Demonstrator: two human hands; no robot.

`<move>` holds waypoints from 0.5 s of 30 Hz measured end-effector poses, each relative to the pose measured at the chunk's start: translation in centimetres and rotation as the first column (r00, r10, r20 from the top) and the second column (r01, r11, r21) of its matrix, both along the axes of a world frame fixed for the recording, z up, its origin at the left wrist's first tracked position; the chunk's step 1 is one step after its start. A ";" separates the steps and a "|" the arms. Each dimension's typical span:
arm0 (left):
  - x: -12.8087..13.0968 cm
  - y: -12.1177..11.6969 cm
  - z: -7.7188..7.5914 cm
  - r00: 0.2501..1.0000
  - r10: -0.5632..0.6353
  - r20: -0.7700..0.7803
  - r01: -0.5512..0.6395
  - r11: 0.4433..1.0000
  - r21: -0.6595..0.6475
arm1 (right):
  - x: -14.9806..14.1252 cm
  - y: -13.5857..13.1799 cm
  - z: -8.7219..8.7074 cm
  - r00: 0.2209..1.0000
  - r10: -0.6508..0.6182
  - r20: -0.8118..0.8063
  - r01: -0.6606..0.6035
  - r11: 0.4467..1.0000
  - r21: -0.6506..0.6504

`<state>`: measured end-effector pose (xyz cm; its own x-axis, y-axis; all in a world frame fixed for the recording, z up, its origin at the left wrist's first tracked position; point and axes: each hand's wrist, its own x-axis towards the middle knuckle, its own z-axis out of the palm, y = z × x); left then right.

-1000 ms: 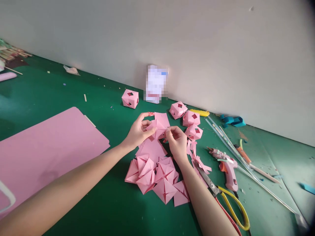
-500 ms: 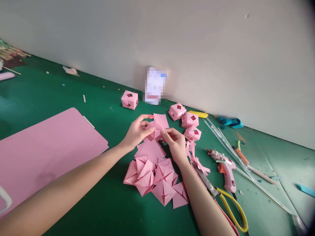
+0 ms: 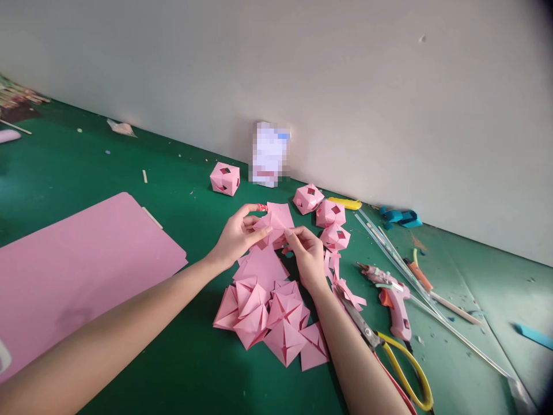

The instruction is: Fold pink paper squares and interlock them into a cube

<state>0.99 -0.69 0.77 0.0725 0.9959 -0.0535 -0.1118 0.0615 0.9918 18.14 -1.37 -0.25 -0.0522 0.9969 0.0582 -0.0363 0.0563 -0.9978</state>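
A pink paper square (image 3: pixel 280 215), partly folded, is held up between my two hands above the green table. My left hand (image 3: pixel 237 235) pinches its left side with thumb and fingers; a red band or mark shows on one fingertip. At its lower right corner, my right hand (image 3: pixel 307 253) grips the paper between thumb and forefinger. Just below lie flat pink sheets (image 3: pixel 262 266). Nearer to me is a heap of folded pink squares (image 3: pixel 276 323) with triangular flaps. Pink paper balls with diamond holes (image 3: pixel 332 213) stand beyond my right hand.
Yellow-handled scissors (image 3: pixel 367 334) lie by my right forearm, beside pink paper scraps (image 3: pixel 341 282). Further right are a pink glue gun (image 3: pixel 395 300) and clear glue sticks (image 3: pixel 401 265). A large pink sheet stack (image 3: pixel 86 265) covers the left. A blurred phone-like screen (image 3: pixel 268 153) leans on the wall.
My right thumb and fingers have shifted slightly along the folded paper's edge. The whole view has moved a little; both hands keep their hold.
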 end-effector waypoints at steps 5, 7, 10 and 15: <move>0.0 0.0 0.0 1.000 -0.027 0.012 0.027 0.999 -0.019 | 0.0 -0.1 0.0 0.998 -0.049 -0.036 0.049 0.999 -0.011; 0.0 0.0 0.1 0.999 -0.016 0.031 0.016 1.000 -0.022 | 0.0 -0.1 0.0 0.995 -0.040 -0.086 0.037 0.999 -0.034; 0.0 0.0 0.2 0.999 0.006 0.042 -0.005 0.999 -0.033 | 0.0 -0.1 0.0 0.998 -0.035 -0.058 0.033 0.999 -0.034; 0.0 0.0 0.2 1.000 -0.029 0.011 0.030 0.999 -0.033 | 0.1 -0.1 0.1 0.998 -0.048 0.047 0.047 0.999 0.016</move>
<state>0.94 -0.72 0.92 0.1026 0.9911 -0.0851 -0.1201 0.0973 0.9880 18.21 -1.47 -0.18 -0.0078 0.9974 0.0713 0.0144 0.0714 -0.9973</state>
